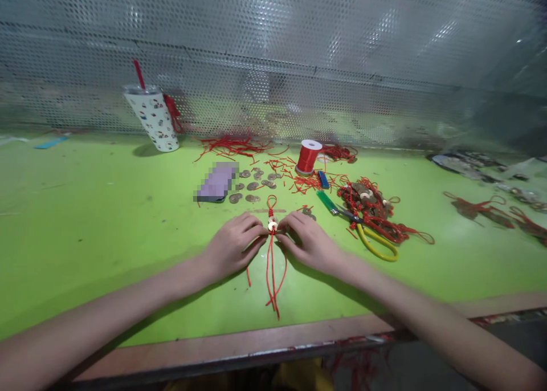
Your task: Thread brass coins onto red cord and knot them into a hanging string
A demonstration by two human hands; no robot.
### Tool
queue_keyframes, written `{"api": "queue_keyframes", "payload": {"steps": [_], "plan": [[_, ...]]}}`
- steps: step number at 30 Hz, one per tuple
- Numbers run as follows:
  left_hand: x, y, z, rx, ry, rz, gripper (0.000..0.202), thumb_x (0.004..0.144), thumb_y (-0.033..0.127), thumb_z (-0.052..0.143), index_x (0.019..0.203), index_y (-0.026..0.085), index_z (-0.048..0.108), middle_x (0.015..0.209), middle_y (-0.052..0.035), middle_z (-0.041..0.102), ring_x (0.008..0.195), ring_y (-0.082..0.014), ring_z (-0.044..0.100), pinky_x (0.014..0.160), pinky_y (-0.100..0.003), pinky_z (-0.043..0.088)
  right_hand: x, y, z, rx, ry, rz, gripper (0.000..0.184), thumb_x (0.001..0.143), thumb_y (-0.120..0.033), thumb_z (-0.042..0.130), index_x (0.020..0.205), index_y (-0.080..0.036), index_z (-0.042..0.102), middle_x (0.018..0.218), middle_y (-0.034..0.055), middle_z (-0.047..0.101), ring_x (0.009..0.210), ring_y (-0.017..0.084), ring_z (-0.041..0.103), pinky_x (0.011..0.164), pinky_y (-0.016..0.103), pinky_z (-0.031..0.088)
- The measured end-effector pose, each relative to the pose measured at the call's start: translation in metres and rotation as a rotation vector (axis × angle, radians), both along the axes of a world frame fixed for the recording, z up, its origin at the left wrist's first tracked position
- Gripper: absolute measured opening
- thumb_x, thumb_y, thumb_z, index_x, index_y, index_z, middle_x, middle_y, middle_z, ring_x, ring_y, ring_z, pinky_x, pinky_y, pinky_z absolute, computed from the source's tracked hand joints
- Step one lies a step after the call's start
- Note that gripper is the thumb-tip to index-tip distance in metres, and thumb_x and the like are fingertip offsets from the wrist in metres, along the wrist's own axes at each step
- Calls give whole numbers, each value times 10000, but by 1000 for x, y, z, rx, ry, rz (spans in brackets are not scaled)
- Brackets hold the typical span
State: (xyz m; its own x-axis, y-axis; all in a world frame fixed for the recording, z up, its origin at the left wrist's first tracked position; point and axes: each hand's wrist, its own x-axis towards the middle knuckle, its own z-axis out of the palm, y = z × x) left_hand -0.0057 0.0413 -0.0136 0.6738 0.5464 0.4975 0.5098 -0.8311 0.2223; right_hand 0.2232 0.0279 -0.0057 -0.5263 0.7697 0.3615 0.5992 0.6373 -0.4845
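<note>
A red cord (273, 282) with a loop at its top and a knot is strung with brass-coloured coins (272, 226). It lies on the green table in front of me, loose ends trailing toward the near edge. My left hand (235, 241) is closed, pinching the cord at the left side of the lower coin. From the right, my right hand (311, 244) pinches cord at the same coin. Fingertips partly hide the cord there. Just beyond my right fingers lie a few dull coins (308, 213).
Loose coins (253, 186) lie by a blurred-out phone-like object (217, 182). Rightward are a red cord spool (308, 157), a blue lighter (323, 180), a green lighter (327, 203), yellow-handled scissors (378, 244) and a heap of corded coins (368, 203). A tumbler (154, 120) stands back left.
</note>
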Motion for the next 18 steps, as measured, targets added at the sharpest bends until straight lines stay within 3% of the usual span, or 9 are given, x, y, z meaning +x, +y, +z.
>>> {"api": "queue_keyframes", "payload": {"steps": [8, 18], "plan": [[10, 9, 2, -223, -16, 75, 143, 995, 211, 477, 913, 172, 588, 885, -54, 636, 816, -198, 593, 741, -338, 516, -6, 2, -10, 30, -20, -57, 63, 955, -211, 542, 893, -209, 530, 895, 79, 624, 839, 232, 566, 751, 359, 456], [12, 12, -1, -190, 0, 82, 140, 985, 184, 444, 871, 186, 525, 822, -38, 606, 771, -196, 571, 710, -335, 488, -5, 7, -9, 13, -84, -60, 109, 966, -198, 482, 868, -195, 529, 847, 90, 610, 779, 223, 542, 713, 354, 436]]}}
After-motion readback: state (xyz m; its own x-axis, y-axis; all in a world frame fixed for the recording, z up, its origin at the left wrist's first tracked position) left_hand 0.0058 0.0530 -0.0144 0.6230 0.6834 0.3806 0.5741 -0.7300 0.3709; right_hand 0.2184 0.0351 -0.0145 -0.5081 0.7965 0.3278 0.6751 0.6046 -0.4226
